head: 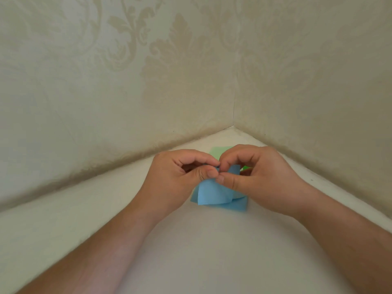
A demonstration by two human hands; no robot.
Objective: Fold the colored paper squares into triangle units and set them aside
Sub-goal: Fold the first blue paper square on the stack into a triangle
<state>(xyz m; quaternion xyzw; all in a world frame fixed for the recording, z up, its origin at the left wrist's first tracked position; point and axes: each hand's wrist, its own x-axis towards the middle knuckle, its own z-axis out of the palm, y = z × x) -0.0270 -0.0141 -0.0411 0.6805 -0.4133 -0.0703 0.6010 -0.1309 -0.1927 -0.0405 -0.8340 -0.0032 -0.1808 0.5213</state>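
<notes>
A blue paper square [214, 193] is lifted off the white table [191, 251], bent over so its lower edge curls. My left hand [178, 177] pinches its top between thumb and fingers. My right hand [254, 172] pinches the same top corner from the other side, so the thumbs meet. More blue paper [237, 205] lies flat on the table under it. Behind my hands a pale green paper [218, 150] lies flat, mostly hidden, and a brighter green bit [245, 167] shows by my right fingers.
The table sits in a corner. Two walls with cream patterned wallpaper [127, 81] close it off at the left and right, meeting just behind the papers.
</notes>
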